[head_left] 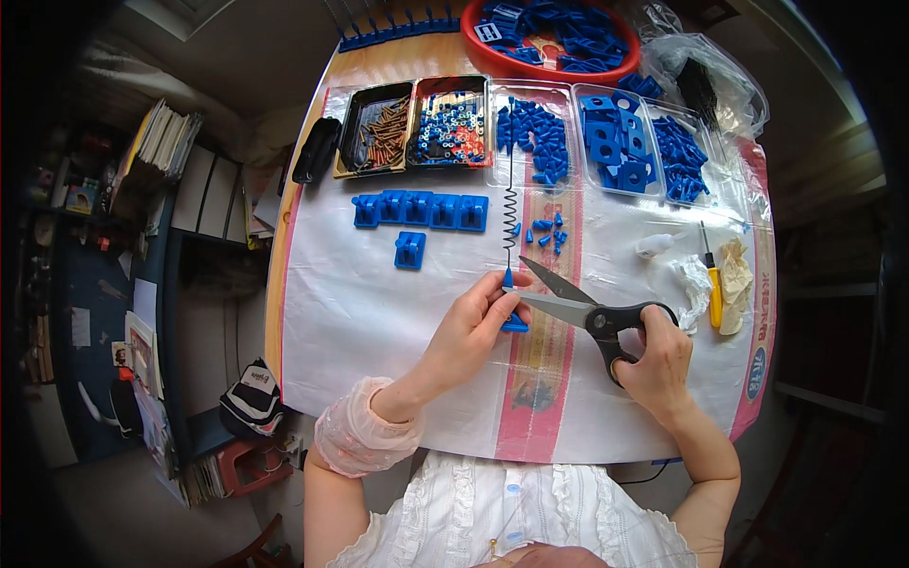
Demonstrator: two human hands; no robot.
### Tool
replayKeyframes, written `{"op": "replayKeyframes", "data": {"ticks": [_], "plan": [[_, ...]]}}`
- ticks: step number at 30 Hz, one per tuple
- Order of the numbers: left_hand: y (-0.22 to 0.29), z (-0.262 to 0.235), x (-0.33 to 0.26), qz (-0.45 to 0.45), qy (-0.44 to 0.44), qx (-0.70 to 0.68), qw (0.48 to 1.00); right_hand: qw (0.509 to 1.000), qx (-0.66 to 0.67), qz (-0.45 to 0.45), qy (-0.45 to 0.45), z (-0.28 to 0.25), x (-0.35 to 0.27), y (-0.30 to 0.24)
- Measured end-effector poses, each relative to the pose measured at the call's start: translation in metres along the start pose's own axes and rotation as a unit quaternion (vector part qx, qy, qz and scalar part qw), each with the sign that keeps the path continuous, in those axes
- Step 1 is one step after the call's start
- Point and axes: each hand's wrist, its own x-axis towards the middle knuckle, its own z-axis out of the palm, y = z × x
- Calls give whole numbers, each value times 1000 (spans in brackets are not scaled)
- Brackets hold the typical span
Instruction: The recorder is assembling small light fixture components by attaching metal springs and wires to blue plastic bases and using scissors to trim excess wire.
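My left hand [466,322] pinches a blue plastic piece with a pointed tip [508,278], and a flat blue base [516,323] shows below the fingers. From the tip a dark coiled wire [510,218] runs away from me toward another blue tip at the far end. In my right hand [658,367] are black-handled scissors [606,322], with fingers through the handle loops. Their blades stand apart, and the lower blade reaches to my left fingertips beside the blue piece. Whether the blade touches it is hard to tell. Several small blue cones [544,225] lie beyond the blades.
Blue clip blocks [419,210] form a row, with a single block [409,250] nearer. Trays of screws [384,133], nuts [449,128] and blue parts [620,142] line the back, before a red basin [469,43]. A yellow screwdriver [715,298] lies right, beside crumpled paper [694,289].
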Motion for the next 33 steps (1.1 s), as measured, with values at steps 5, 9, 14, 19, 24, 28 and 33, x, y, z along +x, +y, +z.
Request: {"op": "replayKeyframes", "data": {"ticks": [5,9,14,19,24,28,33], "plan": [[-1,-6,0,-18,-25,24,999,1000,-1,-2,5,0,0,0],[1,2,0,-4,10,-18,1000,1000,-1,-4,7,1,0,0],[2,-5,-1,-24,-22,5,999,1000,2,3,2,1,0,0],[2,-6,-1,-38,-24,0,999,1000,0,2,2,0,-1,0],[3,-2,-1,-24,-9,-28,999,1000,4,2,-2,0,0,0],[2,-4,0,-25,-20,-12,999,1000,2,6,-4,0,-1,0],[-2,-6,0,-29,-36,-31,998,1000,3,3,2,0,0,0]]}}
